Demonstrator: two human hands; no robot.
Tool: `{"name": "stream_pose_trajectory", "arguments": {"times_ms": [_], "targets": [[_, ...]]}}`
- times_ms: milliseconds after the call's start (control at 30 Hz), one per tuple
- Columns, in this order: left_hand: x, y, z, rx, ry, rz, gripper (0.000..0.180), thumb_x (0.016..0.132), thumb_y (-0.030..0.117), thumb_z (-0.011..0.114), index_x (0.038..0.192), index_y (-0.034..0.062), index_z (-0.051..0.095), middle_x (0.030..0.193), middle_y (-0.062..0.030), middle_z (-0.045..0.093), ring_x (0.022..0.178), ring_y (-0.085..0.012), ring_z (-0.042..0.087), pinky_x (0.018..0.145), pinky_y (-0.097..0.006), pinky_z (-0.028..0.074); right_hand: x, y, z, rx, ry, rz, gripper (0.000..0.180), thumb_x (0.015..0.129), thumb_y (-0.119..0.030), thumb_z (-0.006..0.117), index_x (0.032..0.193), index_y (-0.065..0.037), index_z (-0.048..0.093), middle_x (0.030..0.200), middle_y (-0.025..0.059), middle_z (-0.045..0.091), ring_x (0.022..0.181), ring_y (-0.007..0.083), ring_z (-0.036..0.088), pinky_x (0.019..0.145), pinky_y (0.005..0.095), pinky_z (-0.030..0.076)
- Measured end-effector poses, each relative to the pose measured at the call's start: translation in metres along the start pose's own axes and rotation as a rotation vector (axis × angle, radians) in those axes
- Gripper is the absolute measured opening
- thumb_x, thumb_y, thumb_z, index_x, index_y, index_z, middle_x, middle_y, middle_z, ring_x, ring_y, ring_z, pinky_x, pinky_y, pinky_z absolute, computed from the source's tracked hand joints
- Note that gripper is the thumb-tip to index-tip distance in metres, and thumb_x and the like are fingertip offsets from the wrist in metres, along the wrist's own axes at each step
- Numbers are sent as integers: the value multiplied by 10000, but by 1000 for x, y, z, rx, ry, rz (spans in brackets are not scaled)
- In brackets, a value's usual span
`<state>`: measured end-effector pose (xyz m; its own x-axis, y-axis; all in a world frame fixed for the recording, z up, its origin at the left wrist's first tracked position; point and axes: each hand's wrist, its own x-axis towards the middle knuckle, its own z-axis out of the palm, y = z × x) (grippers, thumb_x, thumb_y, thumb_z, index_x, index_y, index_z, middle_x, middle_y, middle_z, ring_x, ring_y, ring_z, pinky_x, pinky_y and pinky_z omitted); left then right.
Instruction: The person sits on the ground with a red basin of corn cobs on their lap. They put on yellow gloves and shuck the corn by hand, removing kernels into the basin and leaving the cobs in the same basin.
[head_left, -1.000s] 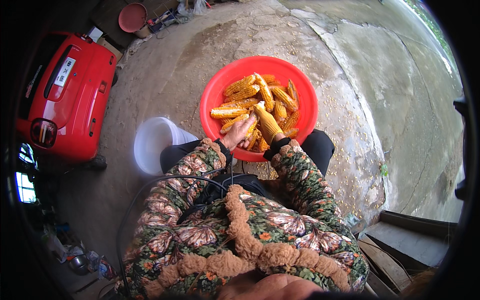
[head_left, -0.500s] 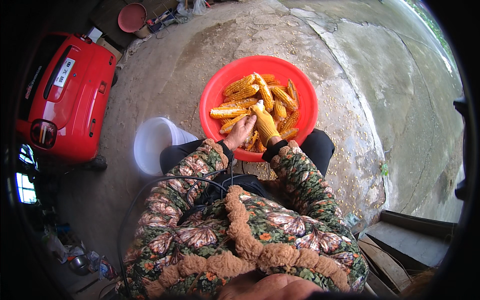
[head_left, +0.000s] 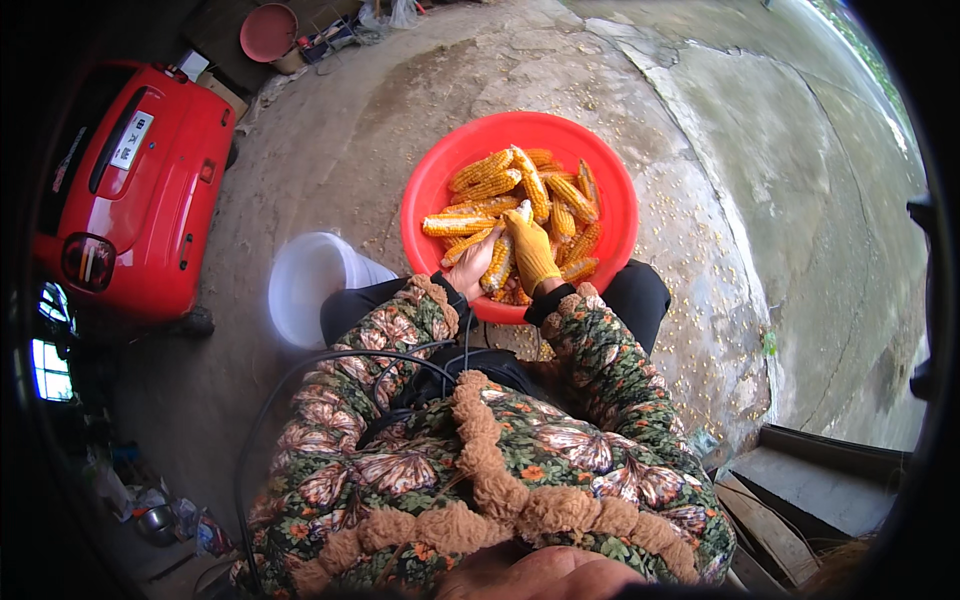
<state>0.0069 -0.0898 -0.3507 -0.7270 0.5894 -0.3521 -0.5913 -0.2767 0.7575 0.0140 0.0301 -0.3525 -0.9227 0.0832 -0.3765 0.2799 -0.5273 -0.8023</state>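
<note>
A round red basin (head_left: 425, 190) full of yellow corn cobs (head_left: 500, 185) rests on the ground against my knees. My left hand (head_left: 474, 264) is bare and grips the lower part of one corn cob (head_left: 497, 262) held upright over the basin's near side. My right hand (head_left: 530, 250) wears a yellow glove and closes around the same cob from the right. Both forearms, in floral padded sleeves, come up from the lower edge and meet at the cob.
A white plastic bucket (head_left: 305, 285) stands by my left knee. A small red vehicle (head_left: 135, 185) is parked at the left. A red lid or bowl (head_left: 268, 32) and clutter lie at the top left. Loose kernels dot the cracked concrete (head_left: 720, 200). Wooden planks (head_left: 800, 490) sit lower right.
My left hand has dropped from the pile onto the cob, and the gloved right hand has closed over it. The cob now stands more upright, nearer the basin's near rim.
</note>
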Motion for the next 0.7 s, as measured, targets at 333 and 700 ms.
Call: {"name": "stream_pose_trajectory", "arguments": {"times_ms": [333,700], "targets": [[-5,5,-10,266,72,-9,451,983,434,333,1234,83,464,1005,-79,617,823,-161,633,713,-278,521,20,9,-23,193,19,13,306,903,-378,536,1008,-91,543,721,27,581,608,144,570,530,264,476],[-13,10,-5,355,161,44,464,959,513,343,1040,90,514,667,-26,519,441,-103,449,396,-211,338,3,-10,-19,-123,-105,69,365,883,-418,537,1068,-105,552,772,-13,553,635,105,524,584,256,448]]}}
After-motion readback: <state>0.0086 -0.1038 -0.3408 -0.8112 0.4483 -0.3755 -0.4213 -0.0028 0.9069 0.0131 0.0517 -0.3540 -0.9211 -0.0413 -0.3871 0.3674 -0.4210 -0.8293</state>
